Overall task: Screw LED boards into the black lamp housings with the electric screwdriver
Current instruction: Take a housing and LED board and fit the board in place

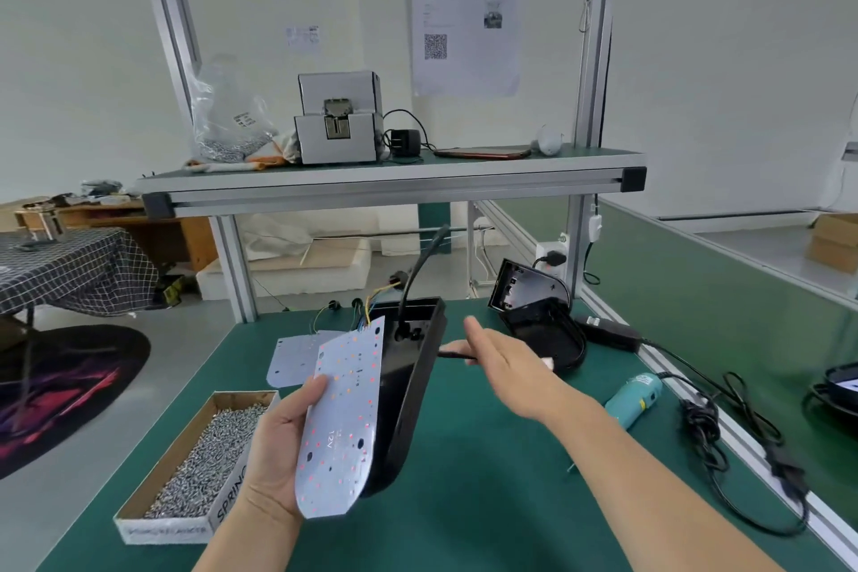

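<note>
The cardboard box of screws [185, 469] sits at the desk's [487, 502] near left edge, just beside the left hand [278, 446]. That hand grips an LED board [343, 423] by its lower end, thumb on the board's face. The board leans against the open side of a black lamp housing [408, 390] turned up on its long edge. A wide stretch of green mat shows between this housing and the teal electric screwdriver [636, 399], which lies near the desk's right rail.

The right hand [506, 367] reaches forward over that stretch, fingers straight, holding nothing. It is blurred, so whether it touches the thin black cable [457, 355] is unclear.

Farther back, a second housing [538, 316] stands tilted and a second LED board [297, 358] lies flat on the left. A shelf [394, 181] overhangs the far edge.
</note>
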Motion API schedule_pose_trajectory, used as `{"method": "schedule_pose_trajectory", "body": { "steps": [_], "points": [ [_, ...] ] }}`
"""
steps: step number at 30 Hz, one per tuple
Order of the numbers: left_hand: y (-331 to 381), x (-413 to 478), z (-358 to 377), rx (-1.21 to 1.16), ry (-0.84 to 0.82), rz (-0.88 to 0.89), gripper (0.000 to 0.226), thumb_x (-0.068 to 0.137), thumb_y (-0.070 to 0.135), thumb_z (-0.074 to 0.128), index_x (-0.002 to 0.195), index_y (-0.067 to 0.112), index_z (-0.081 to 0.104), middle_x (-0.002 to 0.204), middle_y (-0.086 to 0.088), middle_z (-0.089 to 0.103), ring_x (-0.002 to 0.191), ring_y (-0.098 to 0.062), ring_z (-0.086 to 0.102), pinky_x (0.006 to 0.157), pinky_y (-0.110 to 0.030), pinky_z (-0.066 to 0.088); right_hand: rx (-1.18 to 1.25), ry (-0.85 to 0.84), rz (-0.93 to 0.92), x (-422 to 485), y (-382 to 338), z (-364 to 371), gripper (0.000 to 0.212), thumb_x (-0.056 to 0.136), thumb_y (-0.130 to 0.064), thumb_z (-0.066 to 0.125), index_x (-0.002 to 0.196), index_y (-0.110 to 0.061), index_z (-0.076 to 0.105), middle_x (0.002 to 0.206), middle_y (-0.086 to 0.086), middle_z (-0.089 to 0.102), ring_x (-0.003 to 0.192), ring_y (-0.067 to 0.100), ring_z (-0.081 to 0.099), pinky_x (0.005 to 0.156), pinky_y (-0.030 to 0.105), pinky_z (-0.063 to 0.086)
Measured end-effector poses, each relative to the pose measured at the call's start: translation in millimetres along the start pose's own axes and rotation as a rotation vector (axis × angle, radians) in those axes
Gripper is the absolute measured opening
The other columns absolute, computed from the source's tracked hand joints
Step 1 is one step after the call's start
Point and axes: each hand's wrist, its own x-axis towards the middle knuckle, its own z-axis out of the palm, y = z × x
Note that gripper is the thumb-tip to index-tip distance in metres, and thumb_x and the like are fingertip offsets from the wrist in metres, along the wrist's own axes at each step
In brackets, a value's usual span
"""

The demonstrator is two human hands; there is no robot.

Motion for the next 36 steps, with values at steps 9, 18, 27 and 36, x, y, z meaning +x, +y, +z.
{"method": "schedule_pose_trajectory", "body": {
  "steps": [9,18,27,36],
  "points": [
    [6,-10,-13,-0.080,0.015,-0.026,0.032,0.081,0.023,0.058,0.098,0.001,0.075,0.081,-0.017,0.076,0.059,-0.033,0.073,0.050,-0.041,0.059,-0.783,0.097,0.069,4,59,-2,0.032,0.107,-0.035,0.040,0.121,-0.030,0.068,0.106,0.004,0.049,0.098,0.022,0.050,0.086,0.032,0.049],
    [7,-12,-25,-0.025,-0.017,0.024,0.047,0.082,0.018,0.057,0.128,0.010,0.064,0.100,-0.013,0.075,0.078,-0.030,0.074,0.067,-0.044,0.062,-0.818,-0.003,0.288,-3,81,-8,0.036,0.107,-0.030,0.039,0.127,-0.016,0.065,0.126,0.008,0.058,0.113,0.027,0.050,0.100,0.032,0.041],
    [-8,-9,-12,0.124,-0.044,0.010,0.036,0.086,0.015,0.054,0.116,0.011,0.074,0.114,-0.015,0.072,0.091,-0.031,0.073,0.070,-0.041,0.061,-0.150,0.129,-0.306,31,-82,-35,0.051,0.098,-0.036,0.050,0.149,-0.036,0.045,0.125,-0.013,0.057,0.079,-0.006,0.053,0.081,0.022,0.038],
    [-7,-10,-9,0.182,-0.091,0.043,0.038,0.086,0.014,0.054,0.119,0.013,0.072,0.119,-0.017,0.071,0.099,-0.033,0.072,0.074,-0.042,0.061,-0.653,-0.039,-0.338,30,-118,-35,0.018,0.096,-0.015,0.059,0.103,-0.007,0.074,0.088,0.003,0.070,0.085,0.023,0.062,0.078,0.034,0.049]
  ]
}}
